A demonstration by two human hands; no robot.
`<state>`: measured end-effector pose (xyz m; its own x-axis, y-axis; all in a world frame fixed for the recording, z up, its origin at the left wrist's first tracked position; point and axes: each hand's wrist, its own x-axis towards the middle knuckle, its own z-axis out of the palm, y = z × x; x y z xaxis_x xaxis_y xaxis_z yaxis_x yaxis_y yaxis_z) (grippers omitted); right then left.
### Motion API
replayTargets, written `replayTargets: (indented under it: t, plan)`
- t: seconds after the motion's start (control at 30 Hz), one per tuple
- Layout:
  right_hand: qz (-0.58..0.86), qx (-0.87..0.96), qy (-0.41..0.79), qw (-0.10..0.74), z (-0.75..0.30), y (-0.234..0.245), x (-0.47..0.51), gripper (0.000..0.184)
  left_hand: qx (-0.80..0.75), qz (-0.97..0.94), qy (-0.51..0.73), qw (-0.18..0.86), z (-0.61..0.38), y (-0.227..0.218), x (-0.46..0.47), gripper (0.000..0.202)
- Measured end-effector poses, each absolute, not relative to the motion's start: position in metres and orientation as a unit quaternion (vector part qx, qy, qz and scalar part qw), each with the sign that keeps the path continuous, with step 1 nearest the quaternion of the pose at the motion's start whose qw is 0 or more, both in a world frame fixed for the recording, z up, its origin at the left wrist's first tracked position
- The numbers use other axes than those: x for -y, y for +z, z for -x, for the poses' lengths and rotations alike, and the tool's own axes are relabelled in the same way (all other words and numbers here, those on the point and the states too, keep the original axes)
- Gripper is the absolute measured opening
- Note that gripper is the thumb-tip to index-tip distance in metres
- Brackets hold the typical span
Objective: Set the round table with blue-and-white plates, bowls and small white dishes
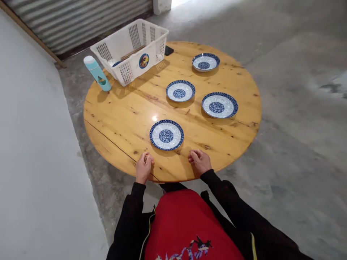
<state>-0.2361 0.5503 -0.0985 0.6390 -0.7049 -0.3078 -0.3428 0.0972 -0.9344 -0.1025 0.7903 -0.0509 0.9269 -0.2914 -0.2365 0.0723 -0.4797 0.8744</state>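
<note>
Left hand (144, 167): at the bench's near edge, its fingers curled in and almost closed, with nothing visible in their hold.
Right hand (200, 162): also by that edge, its fingers loosely curled and nearly closed, likewise with nothing visible in hold.
Near plate (166, 135): flat on the bench just beyond the hands, between them, touching neither.
Other plates: the middle plate (180, 91) lies farther off, the right-hand plate (219, 105) beside it, and the far plate (206, 62) towards the back (all four are blue-rimmed with a round blue centre).
Bench (121, 119): round, glossy yellowish wood with dark knots.
Basket (132, 68): white plastic, at the far left, with brown sticks (132, 52) and something blue and white inside, partly hidden.
Bottle (97, 74): light blue with a white cap, beside the basket.
Dark flat object (169, 50): at the basket's right end.
</note>
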Motion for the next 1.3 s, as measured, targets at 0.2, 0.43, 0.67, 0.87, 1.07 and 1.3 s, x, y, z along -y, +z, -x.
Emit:
replayTargets:
  t: [0.2,0.43,0.67,0.87,1.07,1.3]
  plan:
    - [0.604,-0.427,-0.161,0.653,0.182,-0.092,-0.562,0.054,0.1,-0.826,-0.242,0.5,0.055,-0.046,-0.765,0.031]
    - [0.613,-0.423,-0.167,0.646,0.158,-0.087,-0.578,0.038,0.153,-0.843,-0.262,0.444,0.026,-0.058,-0.747,0.024]
    - [0.623,-0.429,-0.157,0.635,0.155,-0.088,-0.586,0.035,0.162,-0.832,-0.269,0.458,0.017,-0.06,-0.754,0.023]
    - [0.641,-0.443,-0.167,0.604,0.155,-0.088,-0.588,0.035,0.165,-0.8,-0.314,0.484,0.008,-0.062,-0.755,0.023]
    - [0.616,-0.468,-0.177,0.609,0.156,-0.083,-0.591,0.041,0.169,-0.798,-0.353,0.458,0.003,-0.066,-0.759,0.022]
    - [0.54,-0.506,-0.241,0.628,0.167,-0.088,-0.576,0.056,0.132,-0.76,-0.386,0.506,-0.017,-0.055,-0.768,0.037]
